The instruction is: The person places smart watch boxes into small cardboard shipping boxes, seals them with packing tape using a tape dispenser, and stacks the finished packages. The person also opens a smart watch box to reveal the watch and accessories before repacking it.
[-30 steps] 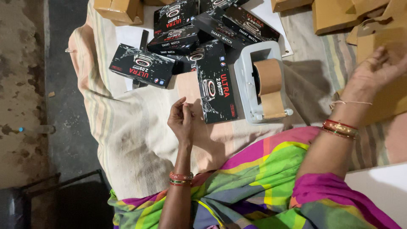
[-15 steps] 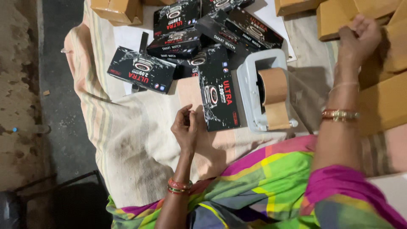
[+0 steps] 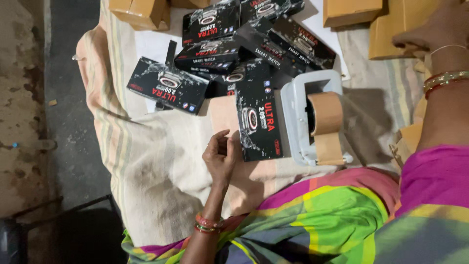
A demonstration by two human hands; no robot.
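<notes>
While the black watch box (image 3: 257, 115) stands on the striped cloth (image 3: 146, 161) with its long axis running twelve to six, the left hand (image 3: 221, 155) rests just at its eight o'clock, fingers loosely curled and grasping nothing. The right hand (image 3: 430, 34) lies well apart at two o'clock, on the cardboard cartons (image 3: 391, 29); whether it grips one I cannot tell. A tape dispenser (image 3: 312, 117) touches the box at three o'clock.

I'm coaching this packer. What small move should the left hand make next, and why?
Probably close the left hand on the upright black printed box: the fingers are beside its edge, apparently not gripping yet, while the right hand is up at the plain brown cardboard cartons, away from the grey tape dispenser.
</notes>
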